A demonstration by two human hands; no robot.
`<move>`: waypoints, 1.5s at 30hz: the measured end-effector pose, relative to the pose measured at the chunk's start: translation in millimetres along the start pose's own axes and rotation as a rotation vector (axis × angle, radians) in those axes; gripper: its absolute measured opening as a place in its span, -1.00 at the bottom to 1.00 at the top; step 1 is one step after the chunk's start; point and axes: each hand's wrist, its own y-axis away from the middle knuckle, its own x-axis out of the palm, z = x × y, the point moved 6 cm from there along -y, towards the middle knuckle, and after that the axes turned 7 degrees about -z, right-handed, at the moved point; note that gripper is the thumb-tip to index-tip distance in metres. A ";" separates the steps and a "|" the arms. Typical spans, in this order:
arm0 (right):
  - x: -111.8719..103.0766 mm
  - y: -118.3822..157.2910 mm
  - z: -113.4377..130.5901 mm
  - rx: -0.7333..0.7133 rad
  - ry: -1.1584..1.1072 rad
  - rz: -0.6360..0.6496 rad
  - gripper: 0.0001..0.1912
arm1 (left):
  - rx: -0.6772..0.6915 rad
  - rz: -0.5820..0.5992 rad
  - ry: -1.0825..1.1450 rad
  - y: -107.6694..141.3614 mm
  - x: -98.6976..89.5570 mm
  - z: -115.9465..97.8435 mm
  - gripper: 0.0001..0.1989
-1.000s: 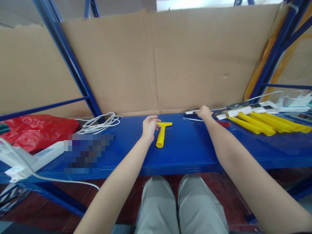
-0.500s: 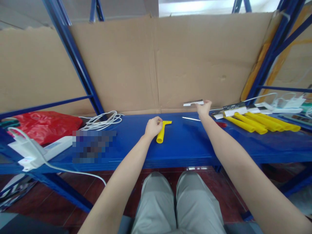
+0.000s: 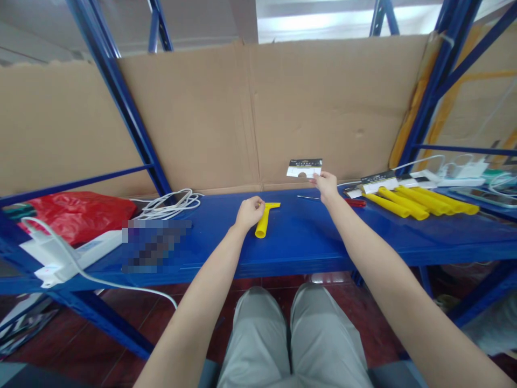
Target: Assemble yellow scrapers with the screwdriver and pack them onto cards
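Observation:
My left hand (image 3: 249, 212) is closed at the upper left side of a yellow T-shaped tool (image 3: 262, 222), which lies on the blue shelf; its fingers hold the tool near the crosspiece. Raised above the shelf, a black and white card (image 3: 304, 168) with a rounded notch is pinched by its right edge in my right hand (image 3: 325, 185). Beneath the right wrist lies a screwdriver with a red handle (image 3: 355, 202), its metal shaft pointing left. Several yellow handles (image 3: 428, 200) lie side by side to the right, next to more cards (image 3: 378, 182).
On the left are a red plastic bag (image 3: 83, 215), a white power strip (image 3: 100, 242), a coiled white cable (image 3: 169, 203) and a blurred-out object (image 3: 155, 245). Cardboard (image 3: 194, 113) stands behind the blue shelf (image 3: 299, 250). A phone-like device (image 3: 482, 197) lies far right.
My right hand has moved slightly left and turned the card so that its printed face shows. My left hand stays at the yellow tool. The whole view has shifted a little.

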 end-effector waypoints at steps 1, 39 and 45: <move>0.0 4.5 1.7 -0.002 -0.006 0.027 -0.81 | -0.006 0.008 -0.009 0.3 0.3 0.1 -0.82; -1.3 31.3 -9.8 0.110 -0.005 0.159 -0.77 | 0.066 0.312 0.009 9.8 30.2 -5.2 -0.65; -0.4 31.9 -10.2 0.130 -0.021 0.172 -0.76 | 0.088 0.304 0.041 13.3 30.2 -14.4 -0.66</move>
